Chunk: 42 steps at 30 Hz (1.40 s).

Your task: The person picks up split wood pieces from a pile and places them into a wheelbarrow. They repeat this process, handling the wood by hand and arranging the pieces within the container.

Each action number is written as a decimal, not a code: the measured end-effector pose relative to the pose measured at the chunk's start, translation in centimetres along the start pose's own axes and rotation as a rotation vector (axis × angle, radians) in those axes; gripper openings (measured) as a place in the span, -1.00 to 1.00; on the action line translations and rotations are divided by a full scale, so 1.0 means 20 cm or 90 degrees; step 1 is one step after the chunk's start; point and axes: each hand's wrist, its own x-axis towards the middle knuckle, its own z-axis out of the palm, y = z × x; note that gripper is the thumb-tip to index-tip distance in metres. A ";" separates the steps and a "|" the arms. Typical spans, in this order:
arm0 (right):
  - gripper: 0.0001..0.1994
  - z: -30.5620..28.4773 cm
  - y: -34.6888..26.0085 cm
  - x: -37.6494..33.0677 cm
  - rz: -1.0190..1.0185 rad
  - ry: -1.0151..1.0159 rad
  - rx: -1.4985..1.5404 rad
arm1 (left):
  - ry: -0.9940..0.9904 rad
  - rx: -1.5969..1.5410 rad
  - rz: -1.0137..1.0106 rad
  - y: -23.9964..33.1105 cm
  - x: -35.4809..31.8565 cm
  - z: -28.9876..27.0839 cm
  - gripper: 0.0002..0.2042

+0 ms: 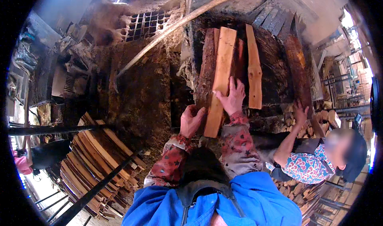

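Pressing flat on a pale wooden plank (220, 76), the right hand (232, 96) lies open with fingers spread across the board's lower half, apparently to pin it down and keep it square on the dark, bark-crusted bench (275, 72) beneath. The left hand (190, 120) sits just below and to the left of the right, fingers curled around the plank's near edge close to its lower end, a grip that looks meant to steady or guide the board from the side. Both forearms wear red patterned sleeves; a blue garment fills the lower frame. Beside the right hand, to its right and apart from the held board, lies a narrower plank with notched edges (253, 68); to the left of the held board a reddish slab (207, 64) touches it or nearly so. Further right, a darker board (298, 68) leans along the bench edge, and a co-worker's hand (300, 113) rests near its lower end, well clear of the wearer's hands. A long pale pole (181, 24) runs diagonally above the left hand. Down and left of it, a stack of thin wood strips (97, 156) sits behind black metal bars (99, 188), crowding that side.
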 end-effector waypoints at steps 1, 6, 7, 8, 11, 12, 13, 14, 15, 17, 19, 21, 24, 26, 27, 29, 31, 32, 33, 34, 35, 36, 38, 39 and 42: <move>-0.12 -0.03 -0.03 -0.03 -0.006 -0.008 0.017 | -0.007 -0.010 0.006 0.04 -0.02 0.00 -0.58; -0.17 -0.10 -0.07 -0.11 -0.017 -0.031 0.059 | -0.015 -0.188 -0.027 0.01 -0.07 -0.02 -0.61; -0.17 -0.12 -0.07 -0.11 -0.012 -0.045 0.058 | -0.004 -0.164 -0.015 0.03 -0.08 -0.02 -0.61; -0.17 -0.13 -0.07 -0.12 -0.014 -0.047 0.066 | 0.007 -0.140 -0.003 0.06 -0.09 -0.02 -0.61; -0.18 -0.17 -0.05 -0.15 -0.026 -0.040 0.104 | -0.001 -0.105 -0.047 0.10 -0.12 -0.05 -0.58; -0.19 -0.17 -0.04 -0.16 -0.034 -0.027 0.125 | -0.012 -0.123 -0.047 0.13 -0.13 -0.06 -0.57; -0.19 -0.18 -0.03 -0.17 -0.042 -0.013 0.146 | -0.024 -0.141 -0.048 0.16 -0.13 -0.07 -0.56; -0.20 -0.18 0.00 -0.17 -0.046 -0.004 0.172 | -0.036 -0.159 -0.048 0.21 -0.12 -0.09 -0.55; -0.20 -0.18 0.03 -0.18 -0.049 0.005 0.198 | -0.077 -0.159 -0.109 0.31 -0.12 -0.11 -0.44; -0.22 -0.19 0.06 -0.19 -0.039 0.001 0.260 | -0.105 -0.147 -0.110 0.39 -0.08 -0.10 -0.45; -0.22 -0.22 0.06 -0.18 -0.061 -0.014 0.255 | -0.124 -0.088 -0.096 0.41 -0.01 -0.08 -0.47; -0.24 -0.24 0.06 -0.18 -0.075 -0.014 0.250 | -0.151 -0.048 -0.139 0.37 0.05 -0.08 -0.49; -0.25 -0.23 0.08 -0.18 -0.073 -0.001 0.269 | -0.181 -0.094 -0.127 0.40 0.07 -0.02 -0.53; -0.19 -0.17 0.13 -0.19 -0.055 -0.005 0.314 | -0.215 -0.127 -0.074 0.39 0.08 0.04 -0.56; -0.19 -0.16 0.15 -0.18 -0.056 -0.005 0.309 | -0.236 -0.128 -0.038 0.37 0.09 0.07 -0.57; -0.20 -0.14 0.17 -0.17 -0.056 -0.004 0.298 | -0.261 -0.128 0.044 0.33 0.10 0.13 -0.59; -0.22 -0.12 0.19 -0.15 -0.065 -0.018 0.273 | -0.233 -0.042 0.125 0.26 0.15 0.18 -0.61; -0.22 -0.12 0.20 -0.15 -0.068 -0.025 0.260 | -0.218 0.002 0.166 0.22 0.17 0.20 -0.62; -0.25 -0.11 0.20 -0.15 -0.067 -0.023 0.260 | -0.192 0.087 0.124 0.32 0.13 0.19 -0.62; -0.28 -0.10 0.21 -0.15 -0.065 -0.021 0.259 | -0.191 0.082 0.129 0.28 0.15 0.20 -0.61; -0.31 -0.10 0.21 -0.15 -0.063 -0.019 0.259 | -0.191 0.078 0.134 0.21 0.19 0.21 -0.60; -0.35 -0.11 0.21 -0.15 -0.043 -0.012 0.274 | -0.185 0.074 0.137 0.15 0.21 0.21 -0.60; -0.41 -0.17 0.24 -0.11 -0.007 0.005 0.302 | -0.165 0.035 0.123 0.05 0.22 0.21 -0.60; -0.49 -0.21 0.26 -0.09 0.034 0.034 0.268 | -0.160 0.014 0.116 0.03 0.23 0.22 -0.61; -0.46 -0.27 0.47 -0.10 0.056 0.077 0.088 | -0.142 0.036 0.077 0.20 0.20 0.25 -0.57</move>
